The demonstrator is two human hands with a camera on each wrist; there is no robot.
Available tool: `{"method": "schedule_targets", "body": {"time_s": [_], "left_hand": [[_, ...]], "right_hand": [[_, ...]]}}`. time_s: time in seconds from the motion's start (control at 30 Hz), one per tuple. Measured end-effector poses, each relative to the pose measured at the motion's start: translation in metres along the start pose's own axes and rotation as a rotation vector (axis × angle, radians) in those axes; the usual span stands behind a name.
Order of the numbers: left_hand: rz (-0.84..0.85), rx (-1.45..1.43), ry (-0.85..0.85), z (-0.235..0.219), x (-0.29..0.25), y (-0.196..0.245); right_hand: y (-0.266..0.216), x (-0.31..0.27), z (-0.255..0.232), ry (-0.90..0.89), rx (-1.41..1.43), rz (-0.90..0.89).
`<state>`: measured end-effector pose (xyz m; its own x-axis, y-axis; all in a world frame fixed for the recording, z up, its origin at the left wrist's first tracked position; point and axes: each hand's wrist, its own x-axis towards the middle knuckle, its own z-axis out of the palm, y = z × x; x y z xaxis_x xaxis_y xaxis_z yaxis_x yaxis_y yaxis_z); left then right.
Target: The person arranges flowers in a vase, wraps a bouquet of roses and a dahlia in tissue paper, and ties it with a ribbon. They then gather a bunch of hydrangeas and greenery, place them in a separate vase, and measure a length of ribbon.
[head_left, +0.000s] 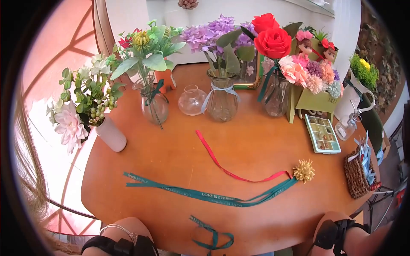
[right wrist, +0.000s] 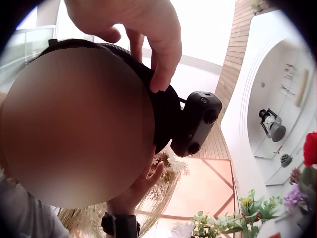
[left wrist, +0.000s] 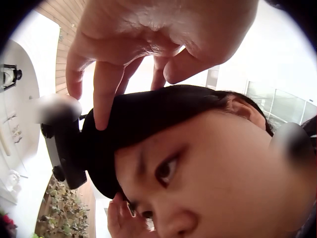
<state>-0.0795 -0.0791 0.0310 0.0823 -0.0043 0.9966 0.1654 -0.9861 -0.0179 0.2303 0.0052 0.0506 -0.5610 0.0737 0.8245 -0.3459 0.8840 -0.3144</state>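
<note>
Both hands are raised to the person's head, at a black headband (left wrist: pixel 143 116) with a black camera (right wrist: pixel 198 124) on its front. The left hand (left wrist: pixel 163 34) reaches over it in the left wrist view, fingers extended and spread, fingertips touching the band. On the other side the right hand (right wrist: pixel 138 25) lays its fingertips against the band near the camera mount. Only the strapped wrists and forearms show in the head view's bottom corners. Between them on the table (head_left: pixel 162 153) lie green printed ribbons (head_left: pixel 213 197), a red ribbon (head_left: pixel 226 170) and a gold flower (head_left: pixel 303 171).
Along the back stand glass vases (head_left: pixel 222 100) of artificial flowers, a round glass bottle (head_left: pixel 191 102) and a white vase (head_left: pixel 112 134) at left. To the right are a compartment box (head_left: pixel 323 134), a spray bottle (head_left: pixel 347 126) and a wicker basket (head_left: pixel 358 175). A short green ribbon piece (head_left: pixel 213 241) lies near the front edge.
</note>
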Motion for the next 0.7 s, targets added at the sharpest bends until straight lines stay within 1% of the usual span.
{"method": "schedule_targets", "body": {"time_s": [0.27, 0.4, 0.53, 0.6, 0.67, 0.7], "left_hand": [[-0.036, -0.018, -0.050, -0.008, 0.005, 0.006], [-0.017, -0.039, -0.085, -0.013, 0.015, 0.013], [-0.017, -0.060, -0.125, -0.021, 0.032, 0.008], [-0.111, -0.043, -0.163, -0.029, 0.037, -0.008], [-0.227, 0.073, -0.171, -0.031, 0.042, -0.034], [-0.294, 0.160, -0.167, -0.031, 0.043, -0.047]], "right_hand": [[0.004, 0.000, -0.001, 0.034, 0.007, 0.017], [0.000, 0.002, -0.002, 0.049, 0.000, -0.003], [-0.010, 0.007, -0.005, 0.095, -0.031, -0.003], [-0.003, 0.010, -0.002, 0.134, -0.090, 0.074], [0.005, 0.013, 0.006, 0.210, -0.199, 0.253], [0.013, 0.016, 0.018, 0.349, -0.324, 0.272]]}}
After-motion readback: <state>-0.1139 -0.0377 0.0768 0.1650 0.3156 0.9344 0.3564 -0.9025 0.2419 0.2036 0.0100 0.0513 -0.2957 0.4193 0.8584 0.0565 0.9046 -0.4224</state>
